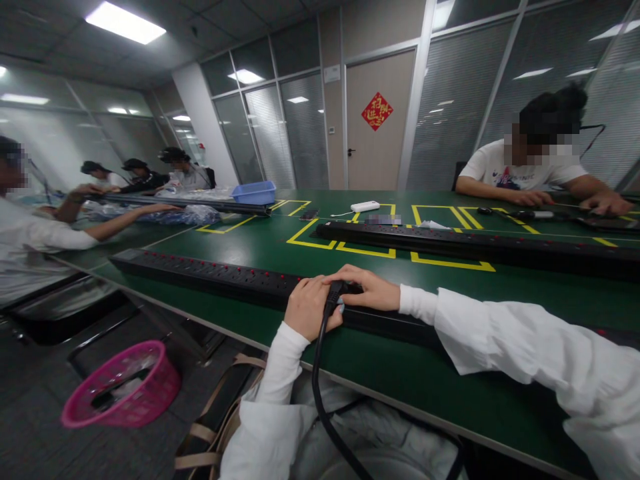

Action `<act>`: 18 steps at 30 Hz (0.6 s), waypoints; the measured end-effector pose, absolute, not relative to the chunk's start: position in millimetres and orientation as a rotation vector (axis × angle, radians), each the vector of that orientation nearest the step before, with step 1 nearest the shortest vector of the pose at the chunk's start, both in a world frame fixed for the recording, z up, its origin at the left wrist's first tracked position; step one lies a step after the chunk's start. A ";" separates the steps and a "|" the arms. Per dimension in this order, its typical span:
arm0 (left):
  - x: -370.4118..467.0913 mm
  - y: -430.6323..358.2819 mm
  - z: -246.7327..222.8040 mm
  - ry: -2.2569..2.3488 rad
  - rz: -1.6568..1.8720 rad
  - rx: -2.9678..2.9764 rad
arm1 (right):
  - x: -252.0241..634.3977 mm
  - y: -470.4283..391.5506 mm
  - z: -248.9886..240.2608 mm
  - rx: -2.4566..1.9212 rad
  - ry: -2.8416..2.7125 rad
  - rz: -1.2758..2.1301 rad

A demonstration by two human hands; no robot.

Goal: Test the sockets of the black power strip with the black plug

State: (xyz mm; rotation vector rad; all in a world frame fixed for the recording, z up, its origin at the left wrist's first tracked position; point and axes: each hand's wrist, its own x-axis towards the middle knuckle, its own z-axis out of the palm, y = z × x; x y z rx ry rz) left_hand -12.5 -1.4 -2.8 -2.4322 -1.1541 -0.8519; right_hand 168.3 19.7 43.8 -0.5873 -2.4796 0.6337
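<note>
A long black power strip with a row of sockets and small red parts lies along the near side of the green table. Both my hands meet around a black plug at the strip's middle. My left hand rests on the strip with its fingers closed about the plug's left side. From the other side, my right hand has its fingers curled round the plug. A thick black cable runs from the plug down over the table edge to my lap. The plug's prongs are hidden.
Another black power strip lies farther back, near yellow tape outlines. A white power bank and a blue basket stand beyond. A pink basket is on the floor at left. Co-workers sit across and at left.
</note>
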 end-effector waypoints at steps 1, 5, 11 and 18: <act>-12.5 -1.7 -2.4 -1.154 -0.852 -2.433 | 168.3 19.7 43.9 -0.587 -2.481 0.637; -12.5 -2.2 -1.6 -1.149 -0.849 -2.435 | 168.3 19.6 44.0 -0.583 -2.481 0.636; -13.6 -1.9 -2.5 -1.143 -0.845 -2.446 | 168.2 19.5 43.8 -0.581 -2.474 0.635; -13.8 -1.7 -3.6 -1.155 -0.838 -2.433 | 168.4 19.0 44.4 -0.593 -2.473 0.647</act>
